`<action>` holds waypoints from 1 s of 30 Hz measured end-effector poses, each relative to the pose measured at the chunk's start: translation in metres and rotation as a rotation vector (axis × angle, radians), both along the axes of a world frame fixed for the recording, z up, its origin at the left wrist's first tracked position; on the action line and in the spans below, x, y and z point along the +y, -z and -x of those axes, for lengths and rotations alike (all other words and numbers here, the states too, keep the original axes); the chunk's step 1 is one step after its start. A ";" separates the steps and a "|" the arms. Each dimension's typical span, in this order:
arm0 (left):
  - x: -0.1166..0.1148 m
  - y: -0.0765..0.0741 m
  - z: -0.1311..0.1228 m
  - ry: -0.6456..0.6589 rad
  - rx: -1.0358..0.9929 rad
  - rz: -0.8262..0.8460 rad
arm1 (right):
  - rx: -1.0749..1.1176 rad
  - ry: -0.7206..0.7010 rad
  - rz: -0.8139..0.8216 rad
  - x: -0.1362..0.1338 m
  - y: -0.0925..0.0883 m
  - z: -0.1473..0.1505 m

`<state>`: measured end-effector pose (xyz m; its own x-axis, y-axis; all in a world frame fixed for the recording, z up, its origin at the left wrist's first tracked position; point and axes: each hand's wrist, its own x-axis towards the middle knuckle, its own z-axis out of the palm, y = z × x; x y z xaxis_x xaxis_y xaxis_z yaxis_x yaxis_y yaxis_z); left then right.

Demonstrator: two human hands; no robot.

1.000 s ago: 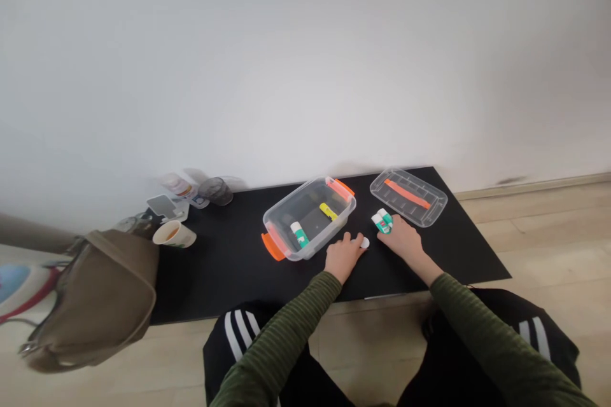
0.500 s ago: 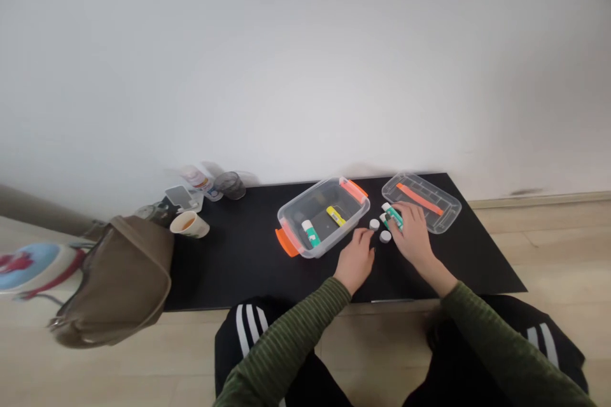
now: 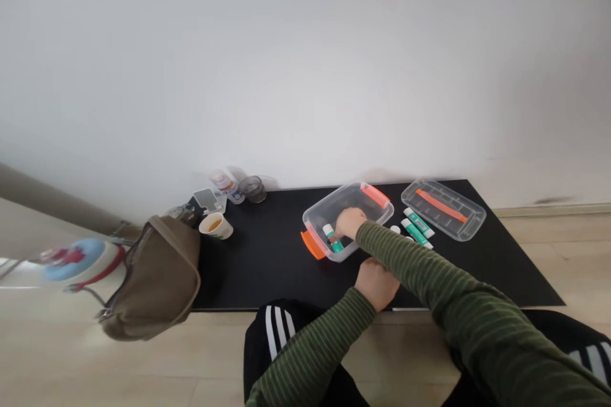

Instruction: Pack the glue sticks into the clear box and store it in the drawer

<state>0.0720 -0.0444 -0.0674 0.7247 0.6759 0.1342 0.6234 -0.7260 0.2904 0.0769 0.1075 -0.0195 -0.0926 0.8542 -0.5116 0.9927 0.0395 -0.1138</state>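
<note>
Two hands work apart, the right arm crossing the body. The right hand (image 3: 350,222) reaches into a clear box (image 3: 344,193), its fingers (image 3: 335,233) bent down at a glue stick (image 3: 337,245) lying inside; whether they grip it, I cannot tell. Its striped sleeve (image 3: 420,264) passes just above the left hand (image 3: 377,283), which is curled at the front of the black table (image 3: 267,280), its fingers hidden. Two more glue sticks (image 3: 418,222) lie on the table between the box and a clear lid (image 3: 458,219), beside a white cap (image 3: 395,229).
</note>
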 end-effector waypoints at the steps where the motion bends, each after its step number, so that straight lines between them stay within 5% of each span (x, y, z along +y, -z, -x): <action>1: 0.000 0.000 0.001 -0.010 -0.025 -0.006 | -0.031 -0.002 0.024 0.001 0.005 0.006; 10: 0.001 0.000 0.005 -0.036 -0.067 -0.028 | -0.080 0.145 0.000 0.004 0.018 0.010; 17: 0.018 -0.007 0.012 -0.137 0.018 0.008 | 0.004 0.180 -0.063 -0.005 -0.005 -0.014; 21: 0.027 -0.017 0.021 -0.318 -0.077 0.216 | 0.110 0.092 -0.247 -0.022 -0.042 -0.040; 24: 0.033 -0.021 0.023 -0.412 -0.451 0.563 | 0.254 -0.059 -0.617 -0.055 -0.064 -0.076; 27: 0.033 -0.021 0.018 -0.401 -0.863 1.068 | 0.258 -0.182 -0.783 -0.097 -0.062 -0.114; 30: 0.020 -0.020 0.008 -0.387 -1.056 1.199 | 0.154 -0.222 -0.699 -0.135 -0.036 -0.140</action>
<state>0.0642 -0.0249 -0.0478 0.4316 0.8600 -0.2722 -0.1234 0.3552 0.9266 0.2166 -0.0273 0.0169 -0.3271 0.9285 0.1758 0.9279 0.3508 -0.1260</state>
